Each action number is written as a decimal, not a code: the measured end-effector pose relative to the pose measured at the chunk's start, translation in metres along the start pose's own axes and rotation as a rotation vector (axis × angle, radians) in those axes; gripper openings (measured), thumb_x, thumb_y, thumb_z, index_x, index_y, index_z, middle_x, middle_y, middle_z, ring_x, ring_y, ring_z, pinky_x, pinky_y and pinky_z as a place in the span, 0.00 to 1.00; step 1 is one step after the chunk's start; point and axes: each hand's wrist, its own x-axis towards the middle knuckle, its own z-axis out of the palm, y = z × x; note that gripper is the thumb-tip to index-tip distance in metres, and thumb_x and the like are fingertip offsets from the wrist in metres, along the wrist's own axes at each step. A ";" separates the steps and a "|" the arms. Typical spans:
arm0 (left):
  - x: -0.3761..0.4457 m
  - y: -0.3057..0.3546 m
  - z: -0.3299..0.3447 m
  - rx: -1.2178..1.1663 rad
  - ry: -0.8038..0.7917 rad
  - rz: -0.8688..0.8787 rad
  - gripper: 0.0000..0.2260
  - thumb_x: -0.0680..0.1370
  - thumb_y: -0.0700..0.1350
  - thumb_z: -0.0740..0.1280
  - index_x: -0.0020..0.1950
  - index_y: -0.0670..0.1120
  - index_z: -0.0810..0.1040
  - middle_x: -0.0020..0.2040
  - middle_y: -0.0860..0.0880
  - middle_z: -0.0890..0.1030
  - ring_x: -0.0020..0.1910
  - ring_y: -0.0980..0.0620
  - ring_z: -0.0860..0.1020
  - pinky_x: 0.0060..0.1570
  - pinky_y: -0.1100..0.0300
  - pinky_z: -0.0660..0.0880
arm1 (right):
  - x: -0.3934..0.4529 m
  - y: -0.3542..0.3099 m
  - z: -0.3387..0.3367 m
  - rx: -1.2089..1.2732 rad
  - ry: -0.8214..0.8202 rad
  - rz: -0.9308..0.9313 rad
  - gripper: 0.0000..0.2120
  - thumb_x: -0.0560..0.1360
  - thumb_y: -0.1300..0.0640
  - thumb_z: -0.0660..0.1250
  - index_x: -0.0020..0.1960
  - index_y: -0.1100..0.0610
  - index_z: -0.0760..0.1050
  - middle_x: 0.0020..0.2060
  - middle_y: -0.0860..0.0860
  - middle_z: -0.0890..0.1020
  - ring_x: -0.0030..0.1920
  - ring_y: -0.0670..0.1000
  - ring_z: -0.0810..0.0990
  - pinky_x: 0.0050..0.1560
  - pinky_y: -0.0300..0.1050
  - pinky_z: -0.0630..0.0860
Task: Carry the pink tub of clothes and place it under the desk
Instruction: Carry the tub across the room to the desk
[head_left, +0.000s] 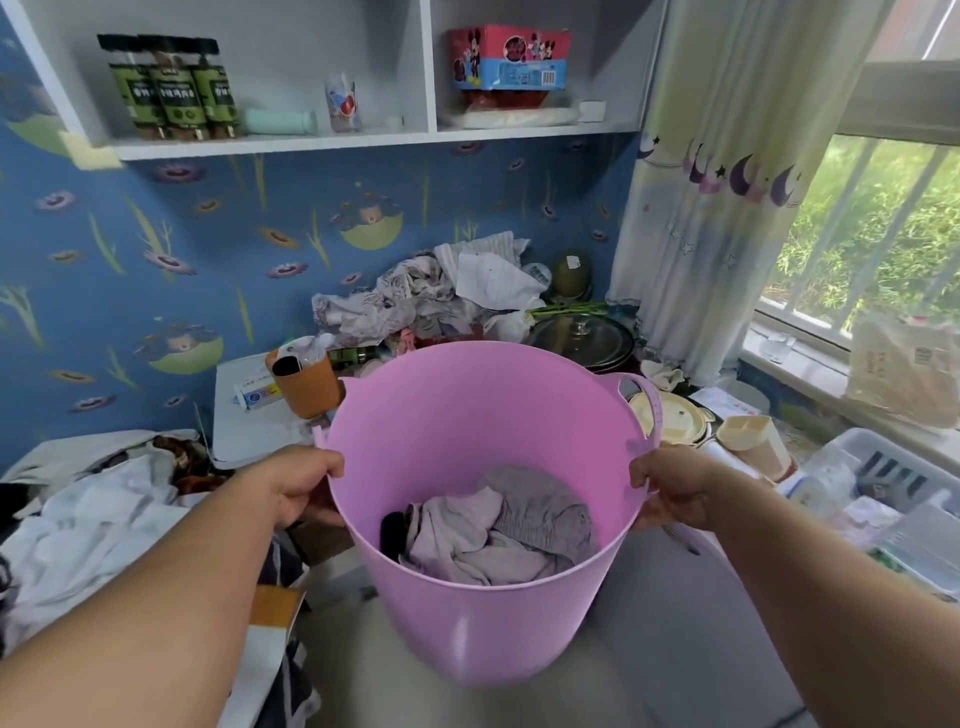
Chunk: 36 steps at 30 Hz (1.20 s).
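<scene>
The pink tub (467, 415) hangs in the air in front of me, held up between both hands. Grey and pale lilac clothes (498, 525) lie crumpled at its bottom, with a dark item at their left. My left hand (296, 488) grips the tub's left rim, thumb over the edge. On the opposite rim, my right hand (670, 488) is closed just below the tub's right handle. Behind the tub stands the cluttered desk (249, 426); the space under it is hidden.
The desk holds an orange cup (306, 382), crumpled cloth and paper (415, 296), a glass pot lid (582, 338) and cream pots (675, 415). White shelves (275, 143) hang above. Bedding (93, 499) lies left; a white basket (872, 467) and the window are right.
</scene>
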 end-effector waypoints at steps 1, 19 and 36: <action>0.001 -0.001 0.002 -0.004 0.003 -0.001 0.09 0.77 0.32 0.61 0.56 0.38 0.75 0.46 0.38 0.81 0.44 0.39 0.81 0.25 0.51 0.82 | 0.005 0.000 -0.001 0.005 -0.005 0.000 0.25 0.70 0.74 0.60 0.66 0.65 0.68 0.50 0.65 0.76 0.49 0.72 0.84 0.47 0.71 0.82; 0.052 -0.026 0.048 0.027 0.064 -0.103 0.16 0.76 0.33 0.62 0.63 0.35 0.76 0.52 0.34 0.84 0.48 0.36 0.84 0.36 0.46 0.84 | 0.099 0.026 -0.021 0.007 -0.091 0.019 0.25 0.69 0.74 0.59 0.64 0.63 0.72 0.49 0.65 0.78 0.38 0.67 0.84 0.38 0.62 0.83; 0.109 -0.065 0.055 -0.004 0.078 -0.151 0.13 0.75 0.30 0.60 0.57 0.36 0.78 0.50 0.34 0.83 0.49 0.36 0.82 0.56 0.35 0.81 | 0.132 0.045 0.007 0.023 -0.119 0.103 0.21 0.73 0.75 0.57 0.63 0.61 0.72 0.41 0.63 0.79 0.23 0.59 0.82 0.23 0.49 0.79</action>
